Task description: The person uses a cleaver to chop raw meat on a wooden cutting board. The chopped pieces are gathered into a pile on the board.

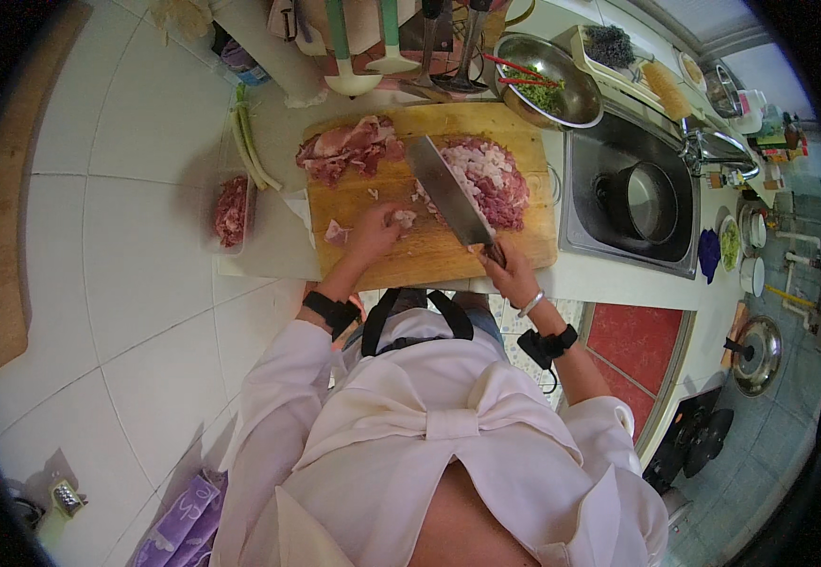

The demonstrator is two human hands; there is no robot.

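Note:
A wooden cutting board [368, 264] lies on the counter before me. My right hand [513, 273] grips a cleaver [451, 190] by its handle, the broad blade slanting up and left. Beneath and beside the blade spreads a heap of chopped meat [510, 188] with pale fatty pieces on top. My left hand [377, 230] pinches a small pale piece of meat [403, 218] left of the blade, apart from it. A larger portion of raw meat [350, 149] sits at the board's far left. One pale scrap [337, 232] rests just left of my left hand.
Left of the board are scallions [247, 138] and a clear plastic container of meat [231, 212]. A steel bowl [580, 88] with chopped greens and red chopsticks stands behind its right corner. To the right, a sink [584, 234] holds a dark pot [648, 202]. Ladles [349, 81] hang behind.

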